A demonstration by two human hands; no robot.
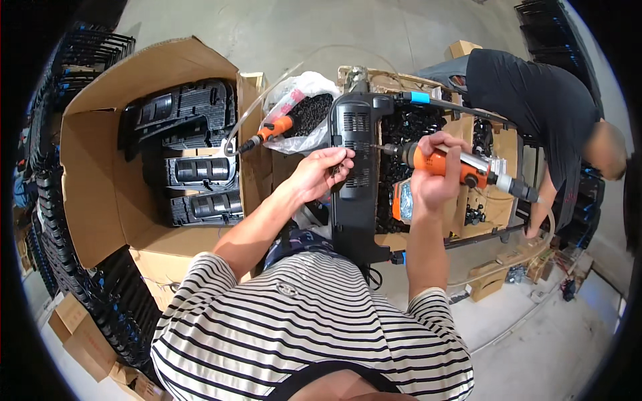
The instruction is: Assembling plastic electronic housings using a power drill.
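My right hand is wrapped round an orange air screwdriver, its bit aimed left at a black vented plastic cover. The cover lies lengthwise in front of me. At the cover's left edge, my left hand is closed with fingertips pinched together. Small dark pieces show in its curled fingers, too small to make out for certain. A second orange air screwdriver lies beyond that hand, on a clear plastic bag of small black screws.
On the left stands a large open cardboard box holding several black covers. Trays of small black parts lie right of the cover. A bent-over co-worker is at the far right. A clear air hose trails from my screwdriver.
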